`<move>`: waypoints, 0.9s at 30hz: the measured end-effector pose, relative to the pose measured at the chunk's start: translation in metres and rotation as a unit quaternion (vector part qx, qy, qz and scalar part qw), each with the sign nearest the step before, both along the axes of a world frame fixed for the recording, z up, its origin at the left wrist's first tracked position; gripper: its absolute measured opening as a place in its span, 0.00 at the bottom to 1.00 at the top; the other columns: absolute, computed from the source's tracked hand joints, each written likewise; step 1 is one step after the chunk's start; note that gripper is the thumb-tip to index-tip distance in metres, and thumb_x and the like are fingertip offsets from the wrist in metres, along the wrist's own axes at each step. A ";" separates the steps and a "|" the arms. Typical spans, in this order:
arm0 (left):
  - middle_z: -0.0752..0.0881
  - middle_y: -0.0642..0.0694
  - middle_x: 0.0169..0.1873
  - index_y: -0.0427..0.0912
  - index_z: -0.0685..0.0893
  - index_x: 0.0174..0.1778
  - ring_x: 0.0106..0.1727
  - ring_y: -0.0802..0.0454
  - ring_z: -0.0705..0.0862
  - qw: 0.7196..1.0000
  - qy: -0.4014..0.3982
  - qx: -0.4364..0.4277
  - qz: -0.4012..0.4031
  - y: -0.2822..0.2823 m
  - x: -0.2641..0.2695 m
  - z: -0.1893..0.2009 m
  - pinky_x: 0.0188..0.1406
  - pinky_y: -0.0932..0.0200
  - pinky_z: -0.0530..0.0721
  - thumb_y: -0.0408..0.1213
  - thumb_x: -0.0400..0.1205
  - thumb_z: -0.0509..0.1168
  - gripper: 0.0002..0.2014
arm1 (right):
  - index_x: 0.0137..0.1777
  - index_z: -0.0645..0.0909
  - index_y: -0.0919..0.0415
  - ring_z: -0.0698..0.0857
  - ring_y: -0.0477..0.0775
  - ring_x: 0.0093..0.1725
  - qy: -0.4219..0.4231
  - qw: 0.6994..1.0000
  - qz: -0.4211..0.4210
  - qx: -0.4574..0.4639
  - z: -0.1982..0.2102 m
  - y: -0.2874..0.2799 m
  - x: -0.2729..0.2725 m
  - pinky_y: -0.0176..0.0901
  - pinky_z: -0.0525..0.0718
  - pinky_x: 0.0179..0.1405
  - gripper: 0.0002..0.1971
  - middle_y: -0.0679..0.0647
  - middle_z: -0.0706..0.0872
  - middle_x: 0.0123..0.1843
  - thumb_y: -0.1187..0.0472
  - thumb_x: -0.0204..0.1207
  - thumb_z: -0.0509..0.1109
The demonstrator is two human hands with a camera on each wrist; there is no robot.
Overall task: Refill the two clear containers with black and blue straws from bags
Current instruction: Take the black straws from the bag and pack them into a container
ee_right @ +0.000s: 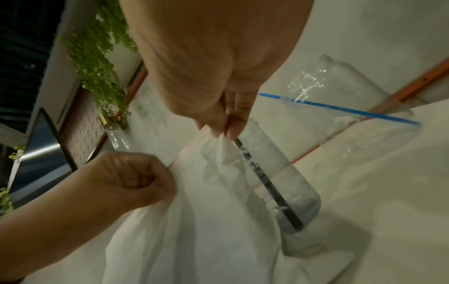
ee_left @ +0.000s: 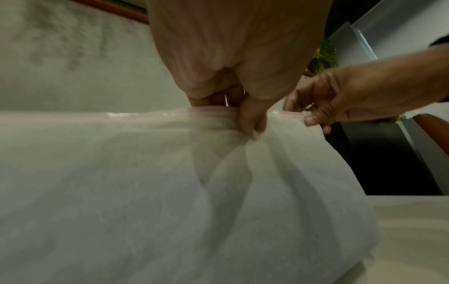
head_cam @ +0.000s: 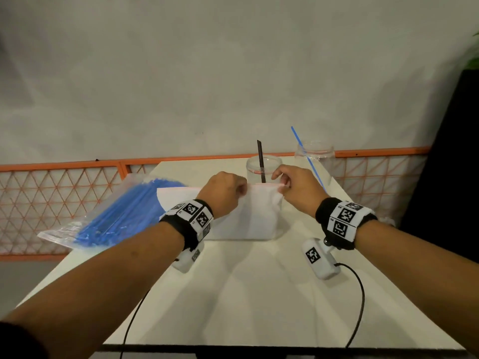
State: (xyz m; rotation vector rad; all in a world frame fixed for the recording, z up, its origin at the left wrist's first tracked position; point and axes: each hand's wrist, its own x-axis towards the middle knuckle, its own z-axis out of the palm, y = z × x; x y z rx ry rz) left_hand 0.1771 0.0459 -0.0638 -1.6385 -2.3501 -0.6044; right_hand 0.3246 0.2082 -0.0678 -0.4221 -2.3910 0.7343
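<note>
Both hands at the top seal of the white bag [head_cam: 248, 216]; left hand [head_cam: 225, 189] fisted on the strip, right hand [head_cam: 290, 182] pinching its corner; each grip narrow, clamped on plastic; probably the opening step, nothing poured yet. Next: pulling the seal apart evenly without tearing or tipping the bag, which stands on the desk [head_cam: 259, 294] just before the container with the black straw [head_cam: 260, 161]. Head view alone: bag of blue straws [head_cam: 124, 211] lying left, second container with the blue straw [head_cam: 305, 154] far right. Right wrist alone: black straw reaching the container floor. Left wrist alone: pink seal ridge [ee_left: 121, 116].
</note>
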 end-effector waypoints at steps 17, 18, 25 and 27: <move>0.90 0.47 0.47 0.44 0.88 0.47 0.49 0.43 0.85 0.998 -0.052 0.025 0.002 0.041 0.028 0.001 0.49 0.52 0.82 0.37 0.82 0.67 0.05 | 0.35 0.74 0.50 0.84 0.53 0.36 -0.035 0.996 -0.042 0.075 -0.002 0.006 0.000 0.42 0.80 0.35 0.17 0.46 0.81 0.30 0.77 0.66 0.65; 0.89 0.47 0.47 0.45 0.88 0.46 0.49 0.44 0.84 0.999 -0.040 0.021 0.012 0.035 0.021 0.001 0.48 0.53 0.81 0.37 0.82 0.67 0.05 | 0.34 0.75 0.49 0.84 0.53 0.37 -0.046 0.994 -0.042 0.084 -0.002 0.007 0.000 0.40 0.79 0.33 0.18 0.45 0.82 0.30 0.77 0.66 0.65; 0.84 0.50 0.46 0.47 0.88 0.45 0.49 0.47 0.82 0.994 -0.001 0.012 0.105 -0.033 -0.052 0.006 0.47 0.55 0.76 0.38 0.82 0.67 0.05 | 0.37 0.82 0.50 0.83 0.54 0.38 -0.070 0.991 -0.048 0.108 0.002 0.010 -0.012 0.40 0.77 0.35 0.20 0.48 0.82 0.33 0.78 0.66 0.61; 0.83 0.52 0.45 0.48 0.87 0.44 0.49 0.48 0.81 0.990 0.002 0.007 0.138 -0.055 -0.072 0.007 0.46 0.55 0.75 0.39 0.82 0.67 0.04 | 0.38 0.82 0.50 0.83 0.55 0.38 -0.068 0.990 -0.051 0.109 0.002 0.012 -0.013 0.41 0.77 0.35 0.21 0.48 0.82 0.33 0.78 0.66 0.60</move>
